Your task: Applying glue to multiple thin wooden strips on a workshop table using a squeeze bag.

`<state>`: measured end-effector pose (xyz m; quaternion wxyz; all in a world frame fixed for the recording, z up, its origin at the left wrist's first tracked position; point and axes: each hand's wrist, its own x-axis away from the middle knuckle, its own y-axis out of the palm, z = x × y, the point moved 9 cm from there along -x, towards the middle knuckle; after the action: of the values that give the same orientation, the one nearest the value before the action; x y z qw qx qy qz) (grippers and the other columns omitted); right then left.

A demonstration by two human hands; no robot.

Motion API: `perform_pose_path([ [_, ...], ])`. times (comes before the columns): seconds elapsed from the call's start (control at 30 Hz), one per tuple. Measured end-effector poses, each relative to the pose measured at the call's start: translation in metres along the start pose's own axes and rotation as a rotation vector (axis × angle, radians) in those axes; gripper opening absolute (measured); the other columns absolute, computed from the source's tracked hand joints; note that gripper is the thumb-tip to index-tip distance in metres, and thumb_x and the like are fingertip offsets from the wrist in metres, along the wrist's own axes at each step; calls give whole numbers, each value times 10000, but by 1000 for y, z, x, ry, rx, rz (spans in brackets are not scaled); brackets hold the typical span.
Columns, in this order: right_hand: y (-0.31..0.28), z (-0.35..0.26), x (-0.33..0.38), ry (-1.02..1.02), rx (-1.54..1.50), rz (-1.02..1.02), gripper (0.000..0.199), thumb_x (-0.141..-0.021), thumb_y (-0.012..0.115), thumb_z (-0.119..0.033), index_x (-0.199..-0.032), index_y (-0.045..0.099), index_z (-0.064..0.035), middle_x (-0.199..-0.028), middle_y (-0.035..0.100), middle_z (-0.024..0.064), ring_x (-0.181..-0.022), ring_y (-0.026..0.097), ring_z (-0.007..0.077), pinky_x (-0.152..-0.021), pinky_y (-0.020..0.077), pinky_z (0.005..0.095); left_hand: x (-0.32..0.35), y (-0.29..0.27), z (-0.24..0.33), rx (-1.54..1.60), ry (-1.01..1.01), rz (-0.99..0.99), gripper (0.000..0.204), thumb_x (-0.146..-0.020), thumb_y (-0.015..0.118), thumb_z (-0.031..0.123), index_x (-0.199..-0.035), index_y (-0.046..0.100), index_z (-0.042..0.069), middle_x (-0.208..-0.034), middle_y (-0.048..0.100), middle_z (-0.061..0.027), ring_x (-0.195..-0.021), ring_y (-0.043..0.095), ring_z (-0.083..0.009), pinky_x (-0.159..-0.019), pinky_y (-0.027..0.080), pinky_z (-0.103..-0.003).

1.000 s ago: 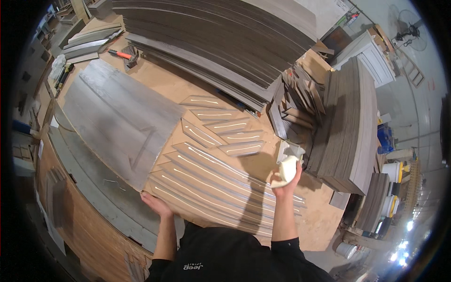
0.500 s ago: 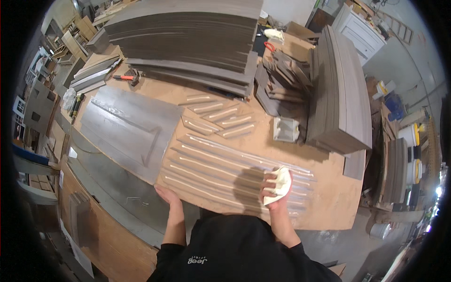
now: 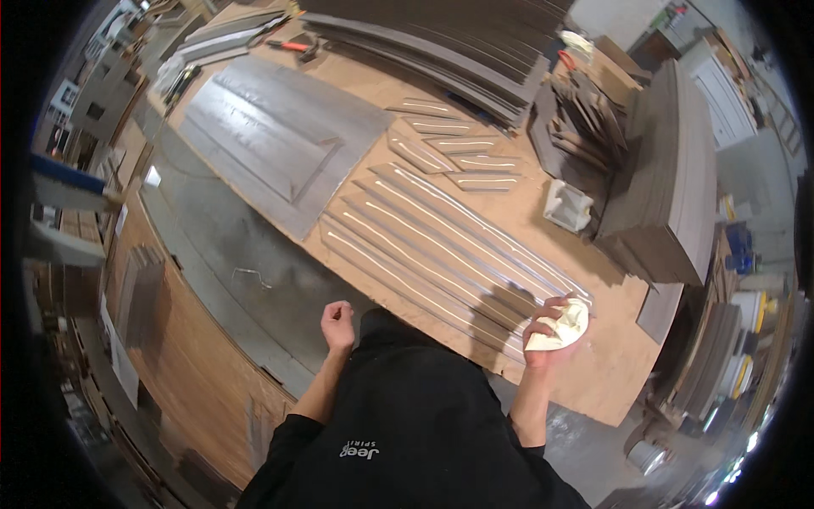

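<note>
My right hand (image 3: 538, 329) grips a crumpled pale yellow cloth (image 3: 566, 326) above the right ends of long grey-brown strips (image 3: 424, 242). The strips lie side by side across the tan tabletop (image 3: 623, 382), each with a pale bead like glue along it. Whether the cloth touches them, I cannot tell. Shorter strips (image 3: 421, 153) with similar beads lie beyond. My left hand (image 3: 337, 324) is curled closed just off the table's near edge, with nothing visible in it. A wide grey panel (image 3: 263, 136) bearing a thin strip lies to the left.
Stacked grey boards stand at the back (image 3: 441, 59) and right (image 3: 657, 178) of the table. Between them are loose offcuts (image 3: 585, 127) and a whitish container (image 3: 568, 206). A hammer (image 3: 297, 47) lies at the far left. White buckets (image 3: 649, 456) stand off the right side.
My left hand has come off the table edge and curled closed. My right hand has moved with the cloth toward the strips' right ends. The whole view has turned and shifted.
</note>
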<state>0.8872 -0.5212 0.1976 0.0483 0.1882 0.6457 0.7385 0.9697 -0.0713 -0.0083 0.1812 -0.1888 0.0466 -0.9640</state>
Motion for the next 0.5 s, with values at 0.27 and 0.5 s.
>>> perform_pose_path([
  [0.27,-14,78,-18,184,100,190,496,-910,559,-603,-1184,679,-207,-1044,668,49,-819,600,189,-539,448,294,91,78,170,-714,934,-521,403,-789,807,231,-1146,648,132,-1182,613,-78,-1108,577,-302,-1014,436,-473],
  [0.5,-2,101,-27,174,163,223,488,-896,586,-602,-1150,691,-198,-990,647,23,-807,591,172,-522,449,281,79,153,180,-983,1157,-706,840,-741,796,462,-1475,448,247,-1541,357,-84,-1451,293,-288,-1191,194,-594],
])
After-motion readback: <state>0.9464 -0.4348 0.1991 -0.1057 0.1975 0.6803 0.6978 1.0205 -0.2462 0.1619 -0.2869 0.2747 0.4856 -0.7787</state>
